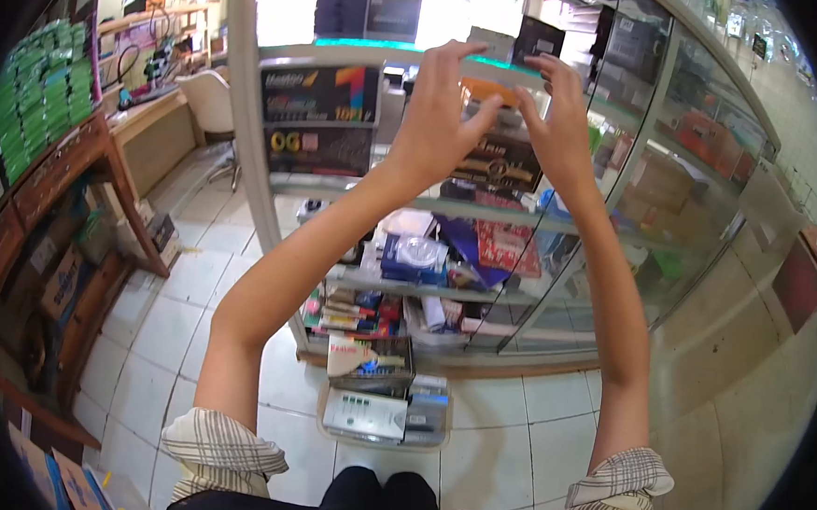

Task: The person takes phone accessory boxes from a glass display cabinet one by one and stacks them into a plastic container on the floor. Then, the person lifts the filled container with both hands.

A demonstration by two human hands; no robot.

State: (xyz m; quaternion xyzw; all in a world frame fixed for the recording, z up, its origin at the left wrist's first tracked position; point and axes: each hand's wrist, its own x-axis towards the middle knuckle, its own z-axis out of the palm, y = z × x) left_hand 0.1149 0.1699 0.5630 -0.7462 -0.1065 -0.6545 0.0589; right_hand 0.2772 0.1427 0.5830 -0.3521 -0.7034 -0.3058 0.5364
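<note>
Both arms reach up and forward in front of a glass display cabinet [403, 197]. My left hand [443, 117] is raised near the upper shelf, fingers apart and bent, with nothing in it. To its right my right hand [555, 124] is also raised, its fingers spread and curled, holding nothing. The thumbs point toward each other with a gap between them. Behind the hands are an orange box [486, 90] and a dark box [498, 165], partly covered by them. A small grey box [490, 45] and a black box [539, 40] stand on the top shelf.
A plastic bin [427, 443] with boxes is on the tiled floor before the cabinet. Stacked green packs [42, 92] rest on a wooden shelf unit [106, 157] at left. A white chair [208, 98] is behind. Glass panels extend along the right.
</note>
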